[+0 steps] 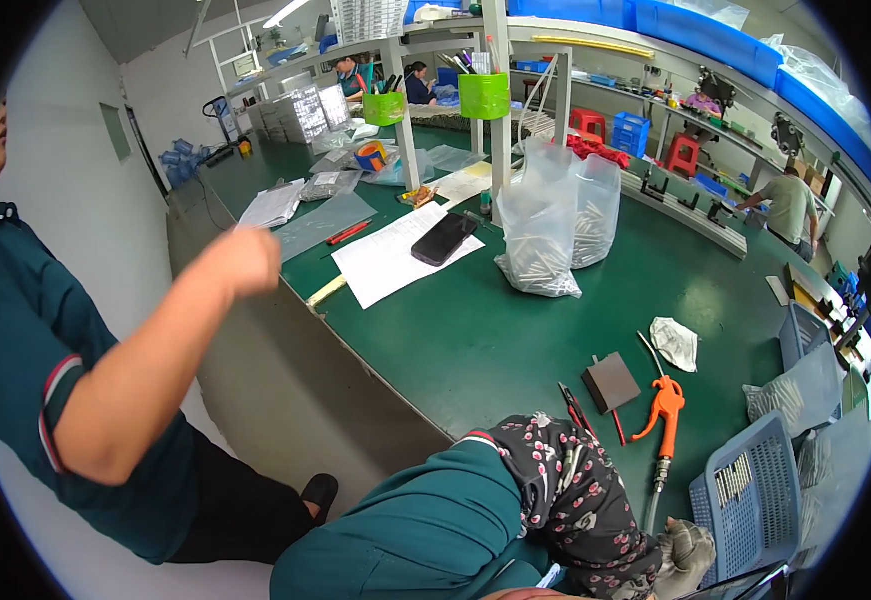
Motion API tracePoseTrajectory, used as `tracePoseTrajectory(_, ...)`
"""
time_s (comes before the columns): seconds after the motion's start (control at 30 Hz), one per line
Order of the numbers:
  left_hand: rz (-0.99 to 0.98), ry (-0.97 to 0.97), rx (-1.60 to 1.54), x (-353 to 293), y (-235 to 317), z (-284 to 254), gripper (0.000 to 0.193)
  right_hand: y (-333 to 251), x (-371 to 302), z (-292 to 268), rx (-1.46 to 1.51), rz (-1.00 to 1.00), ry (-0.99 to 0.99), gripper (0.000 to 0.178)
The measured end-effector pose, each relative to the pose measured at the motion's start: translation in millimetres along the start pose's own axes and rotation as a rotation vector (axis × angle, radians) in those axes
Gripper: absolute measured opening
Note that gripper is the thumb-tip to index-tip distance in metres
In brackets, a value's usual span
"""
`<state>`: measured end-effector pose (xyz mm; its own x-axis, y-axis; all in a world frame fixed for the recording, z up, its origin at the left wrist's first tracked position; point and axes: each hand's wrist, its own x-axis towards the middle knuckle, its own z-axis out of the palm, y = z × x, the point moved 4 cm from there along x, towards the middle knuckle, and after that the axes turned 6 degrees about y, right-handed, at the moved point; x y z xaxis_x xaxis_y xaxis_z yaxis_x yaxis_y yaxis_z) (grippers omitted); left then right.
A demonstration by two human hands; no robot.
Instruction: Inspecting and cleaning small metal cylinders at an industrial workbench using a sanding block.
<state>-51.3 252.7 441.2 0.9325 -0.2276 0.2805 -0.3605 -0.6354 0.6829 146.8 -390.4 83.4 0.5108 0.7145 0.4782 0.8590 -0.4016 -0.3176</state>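
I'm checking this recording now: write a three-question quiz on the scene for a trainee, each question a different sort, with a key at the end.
1. True or false: the black phone lies on white paper.

2. Multiple choice: what colour is the body of the air gun on the table?
A) blue
B) orange
C) grey

3. Short answer: what lies inside the mesh-walled basket beside the gloved hand?

Key:
1. True.
2. B.
3. Several slim, pale rods, lying side by side.
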Motion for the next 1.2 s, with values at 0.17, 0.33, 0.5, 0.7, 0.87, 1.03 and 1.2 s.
tracePoseTrajectory(0.17,-0.378,-0.083,0.186,-14,-37,-12,0.01,-7,-10,-11,-0.117,-0.07,-0.024,0.027)
tracePoseTrajectory(0.33,-0.109,-0.262,1.812,66,-30,-27,0.003,-20,-25,-16,-0.191,-0.131,0.105,0.033)
tracePoseTrajectory(0.5,-0.08,-0.248,1.669,46,14,-29,0.006,-41,-19,-14,-0.083,-0.207,0.084,0.033)
tracePoseTrajectory(0.7,0.281,-0.146,1.222,94,24,218,0.006,-36,-40,-2,-0.24,-0.211,-0.19,0.027)
tracePoseTrajectory(0.87,0.486,-0.097,0.804,93,34,367,0.01,-204,47,43,-0.159,-0.117,-0.108,0.034)
tracePoseTrajectory(1.03,0.677,-0.07,0.328,105,64,509,0.015,-170,2,84,-0.103,0.114,-0.017,0.026)
tracePoseTrajectory(1.2,0.824,-0.007,-0.093,121,104,605,0.02,-91,-71,119,-0.046,0.277,0.108,0.02)
